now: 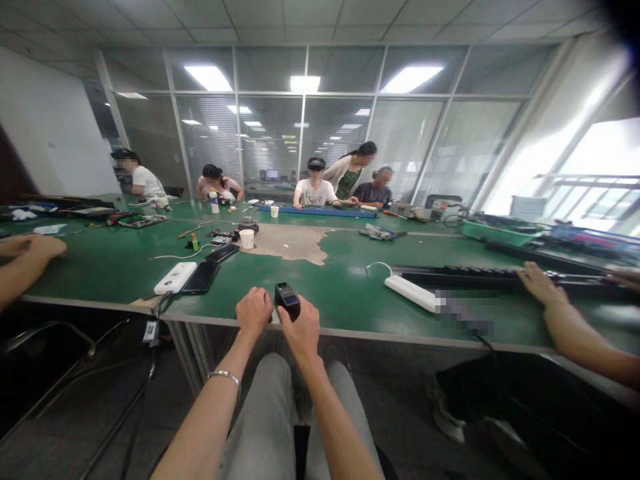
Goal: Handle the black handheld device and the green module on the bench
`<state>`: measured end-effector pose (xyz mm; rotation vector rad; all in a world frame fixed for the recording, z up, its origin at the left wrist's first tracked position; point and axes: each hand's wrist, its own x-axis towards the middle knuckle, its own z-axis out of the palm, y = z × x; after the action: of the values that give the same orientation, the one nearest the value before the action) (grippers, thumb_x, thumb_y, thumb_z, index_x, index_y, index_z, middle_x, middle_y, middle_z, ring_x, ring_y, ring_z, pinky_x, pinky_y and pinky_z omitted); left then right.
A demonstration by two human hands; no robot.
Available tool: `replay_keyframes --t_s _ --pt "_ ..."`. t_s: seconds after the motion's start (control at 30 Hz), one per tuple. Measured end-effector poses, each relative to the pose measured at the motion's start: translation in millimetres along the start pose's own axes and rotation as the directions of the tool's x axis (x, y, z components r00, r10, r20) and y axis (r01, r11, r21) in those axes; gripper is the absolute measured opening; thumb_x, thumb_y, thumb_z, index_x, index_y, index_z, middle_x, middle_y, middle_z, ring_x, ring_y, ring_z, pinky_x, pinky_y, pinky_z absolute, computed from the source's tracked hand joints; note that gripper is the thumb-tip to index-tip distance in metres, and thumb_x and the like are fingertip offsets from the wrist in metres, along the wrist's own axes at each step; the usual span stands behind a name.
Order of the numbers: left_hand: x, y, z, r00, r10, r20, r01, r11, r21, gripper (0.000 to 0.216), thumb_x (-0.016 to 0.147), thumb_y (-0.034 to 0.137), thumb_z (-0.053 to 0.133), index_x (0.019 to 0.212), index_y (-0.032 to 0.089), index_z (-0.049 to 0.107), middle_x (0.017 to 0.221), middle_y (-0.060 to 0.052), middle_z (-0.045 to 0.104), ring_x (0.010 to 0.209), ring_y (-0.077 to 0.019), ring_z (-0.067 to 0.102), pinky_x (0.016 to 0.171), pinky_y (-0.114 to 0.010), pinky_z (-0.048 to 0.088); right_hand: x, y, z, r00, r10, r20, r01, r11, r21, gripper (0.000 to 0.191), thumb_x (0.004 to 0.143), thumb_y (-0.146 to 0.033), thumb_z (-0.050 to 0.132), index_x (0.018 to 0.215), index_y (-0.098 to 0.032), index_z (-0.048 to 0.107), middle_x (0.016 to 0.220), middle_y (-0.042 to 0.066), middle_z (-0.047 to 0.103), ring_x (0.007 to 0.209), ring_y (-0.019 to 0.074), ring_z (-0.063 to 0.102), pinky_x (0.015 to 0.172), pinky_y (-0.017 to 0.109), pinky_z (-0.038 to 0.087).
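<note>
My right hand (304, 327) is wrapped round a small black box-shaped device (287, 300) with a dark screen on its upper face, just over the table's near edge. Beside it, my left hand (255, 311) is closed with the fingers curled down at the same edge. A whitish bit shows between the two hands; what the left fingers hold, if anything, is hidden. To the left, a black smartphone (201, 277) lies next to a white power bank (175, 278) with a cable.
On the green table (350, 303) stand a paper cup (247, 239) and a brown sheet (293, 243). A white power strip (411, 293) lies to the right, near a co-worker's hand (541, 285) on a long black part. Another person's arm (30, 260) rests at left. Several people sit opposite.
</note>
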<state>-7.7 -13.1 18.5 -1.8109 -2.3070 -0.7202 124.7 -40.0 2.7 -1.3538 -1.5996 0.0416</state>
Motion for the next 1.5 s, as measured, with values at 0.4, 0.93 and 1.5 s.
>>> replay_keyframes --t_s 0.4,0.93,1.5 --pt "-0.4 1.1 -1.3 1.000 -0.021 -0.003 0.021 1.000 0.002 0.037 0.096 0.039 0.034 0.095 0.022 0.067 0.100 -0.008 0.061 0.086 -0.0163 0.059 0.071 -0.025 0.038 15.2 -14.1 -6.3 0.998 0.045 -0.043 -0.043 0.998 0.034 0.040 0.085 -0.042 0.058 0.114 -0.014 0.060 0.104 0.013 0.065 0.099 0.0257 0.056 0.089 0.036 0.041" --pt "-1.3 4.4 -3.6 1.000 -0.023 0.001 0.023 1.000 0.012 0.035 0.096 0.037 0.035 0.095 0.022 0.067 0.100 -0.007 0.062 0.086 -0.0162 0.059 0.070 -0.024 0.038 39.9 37.3 -33.7 0.979 0.149 -0.137 -0.152 0.988 -0.010 0.044 0.082 -0.045 0.056 0.114 -0.016 0.062 0.106 0.011 0.068 0.093 0.0240 0.060 0.082 0.032 0.041" --pt "-0.4 0.8 1.7 1.000 -0.004 -0.019 0.004 1.000 -0.011 0.035 0.095 0.037 0.035 0.093 0.022 0.067 0.099 -0.007 0.060 0.084 -0.0163 0.058 0.069 -0.025 0.036 27.2 59.3 -24.8 0.993 0.114 -0.034 -0.117 0.986 -0.122 0.045 0.083 -0.040 0.057 0.116 -0.009 0.059 0.104 0.015 0.067 0.093 0.0275 0.058 0.085 0.036 0.042"
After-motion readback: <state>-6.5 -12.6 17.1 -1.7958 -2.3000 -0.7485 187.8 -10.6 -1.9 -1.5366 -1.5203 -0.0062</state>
